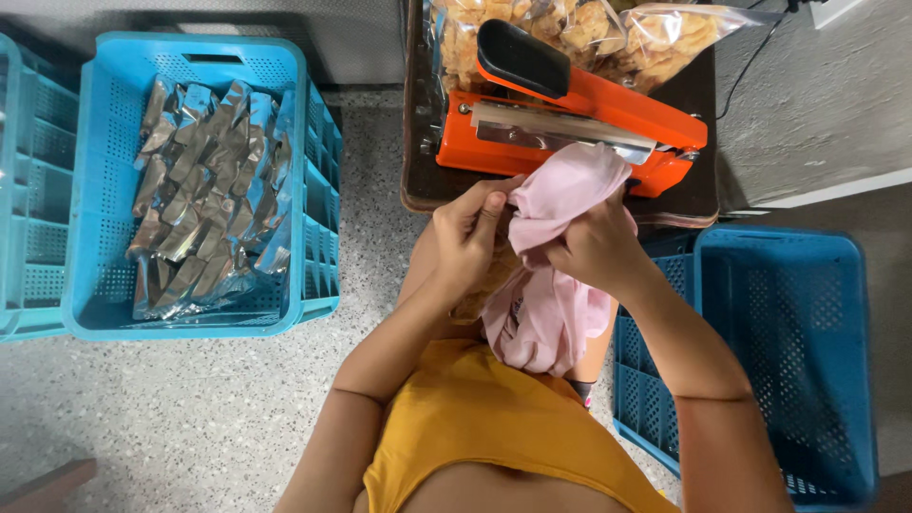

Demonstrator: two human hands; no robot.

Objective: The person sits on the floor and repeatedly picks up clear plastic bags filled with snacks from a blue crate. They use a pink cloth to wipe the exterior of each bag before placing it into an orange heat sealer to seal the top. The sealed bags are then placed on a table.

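- Left hand: closed on the upper edge of a pink cloth, thumb and fingers pinching a fold of the fabric just below the front edge of the small table.
- Right hand: closed around the same pink cloth from the other side, fingers buried in the bunched material; the two hands are close together, with cloth between them.
- Pink cloth: gathered at the top, where it touches the front of the sealing machine, and hanging down over the person's lap toward the yellow top.
- Orange heat sealer: stands on the small dark table, near its front edge; the hinged arm with a black handle is raised at a slant above a metal bar.
- Clear bags of fried snacks: lie behind the sealer, at the far edge of the table.
- Blue crate of foil pouches: on the floor to the left of the table, well apart from the hands; silver pouches are piled inside, leaning on one another.
- Second blue crate: at the left border, touching the first; contents not shown.
- Blue crate on the right: on the floor beside the right forearm, just below the table's right corner.
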